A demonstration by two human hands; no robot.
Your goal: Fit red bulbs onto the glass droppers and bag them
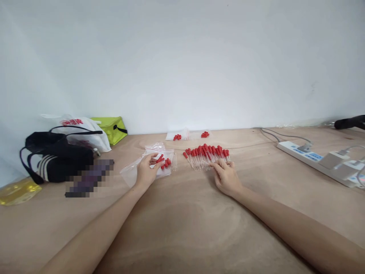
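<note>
My left hand holds a red rubber cap between thumb and fingers, above a clear plastic bag. Several loose red caps lie beside its fingertips, with a few thin clear tubes just right of them. My right hand is closed in a pinch on a thin clear tube, which points left. Behind this hand lies a row of red-capped droppers, their clear stems toward me.
Two bags with red caps lie by the wall. At left are a black bag, a white bag, a green box and a yellow pouch. A power strip with cables stands right.
</note>
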